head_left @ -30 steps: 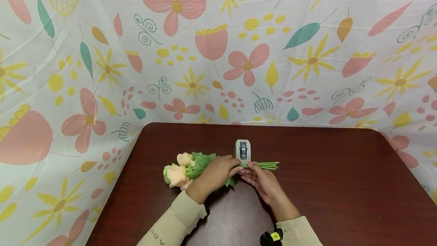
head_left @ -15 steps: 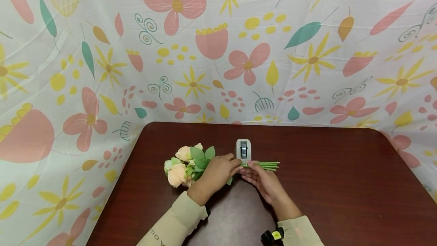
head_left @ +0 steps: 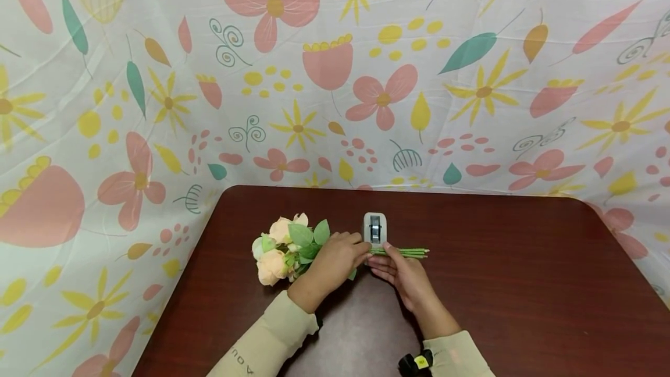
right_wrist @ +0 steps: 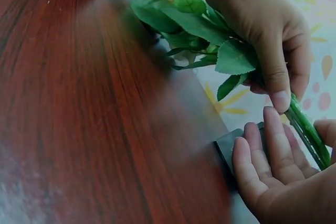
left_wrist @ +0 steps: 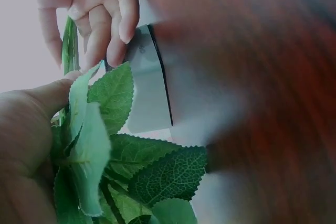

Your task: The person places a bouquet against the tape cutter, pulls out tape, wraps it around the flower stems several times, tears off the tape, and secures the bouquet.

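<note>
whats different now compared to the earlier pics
The bouquet has turned a little: its upper bloom has shifted away from the person, and the leaves beside the left hand show more of their faces on the far side. Nothing was taken up or let go. Both hands stayed at the stems, the right hand nearer their ends; the tape dispenser stayed put.

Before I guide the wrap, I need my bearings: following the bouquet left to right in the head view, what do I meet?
Peach blooms → green leaves beside them → left hand → right hand, its thumb over the stems → bare stem ends.
</note>
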`<action>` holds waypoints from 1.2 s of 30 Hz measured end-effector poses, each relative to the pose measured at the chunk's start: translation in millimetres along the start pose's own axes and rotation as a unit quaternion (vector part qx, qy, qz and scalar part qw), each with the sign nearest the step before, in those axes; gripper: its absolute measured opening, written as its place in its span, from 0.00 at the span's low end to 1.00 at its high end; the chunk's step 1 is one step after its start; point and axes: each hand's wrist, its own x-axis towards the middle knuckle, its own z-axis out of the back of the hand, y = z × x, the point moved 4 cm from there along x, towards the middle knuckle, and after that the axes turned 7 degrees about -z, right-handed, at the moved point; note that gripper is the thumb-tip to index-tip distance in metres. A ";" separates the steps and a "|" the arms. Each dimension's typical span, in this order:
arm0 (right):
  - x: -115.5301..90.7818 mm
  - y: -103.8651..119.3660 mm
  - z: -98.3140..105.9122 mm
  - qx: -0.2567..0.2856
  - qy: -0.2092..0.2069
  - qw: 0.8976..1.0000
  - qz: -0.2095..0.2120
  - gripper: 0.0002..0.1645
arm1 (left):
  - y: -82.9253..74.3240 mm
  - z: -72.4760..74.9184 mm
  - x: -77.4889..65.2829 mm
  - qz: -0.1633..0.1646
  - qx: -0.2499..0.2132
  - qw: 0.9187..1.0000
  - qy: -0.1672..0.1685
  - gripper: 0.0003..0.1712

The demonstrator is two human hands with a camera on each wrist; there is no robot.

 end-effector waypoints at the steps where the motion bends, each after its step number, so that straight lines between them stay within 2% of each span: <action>1: 0.1 0.2 0.2 0.000 -0.003 1.000 0.000 0.34 | 0.1 0.1 0.2 -0.001 0.000 1.000 -0.001 0.11; 10: 1.1 1.9 1.0 0.033 0.016 0.999 -0.014 0.32 | -0.7 2.3 0.7 -0.005 -0.005 1.000 -0.014 0.10; 16: 0.6 0.6 2.7 0.060 0.027 0.998 -0.011 0.31 | -1.9 2.3 0.1 0.006 -0.034 0.999 -0.017 0.09; 22: 0.7 -2.2 4.5 0.073 0.036 0.997 0.009 0.30 | -0.7 -0.3 0.8 0.039 -0.073 0.996 0.018 0.12; 26: 0.9 -3.9 5.1 0.066 0.048 0.996 0.026 0.31 | 3.0 -1.4 2.6 0.067 -0.130 0.988 0.058 0.14; 29: 0.6 -4.5 5.5 0.057 0.057 0.996 0.037 0.32 | 7.4 -0.4 4.2 0.089 -0.188 0.974 0.088 0.15; 32: 0.3 -5.0 5.7 0.055 0.060 0.996 0.039 0.33 | 11.4 0.8 5.3 0.106 -0.224 0.962 0.112 0.15; 36: -0.3 -5.1 5.7 0.056 0.050 0.997 0.031 0.33 | 13.3 2.7 6.3 0.106 -0.233 0.960 0.117 0.13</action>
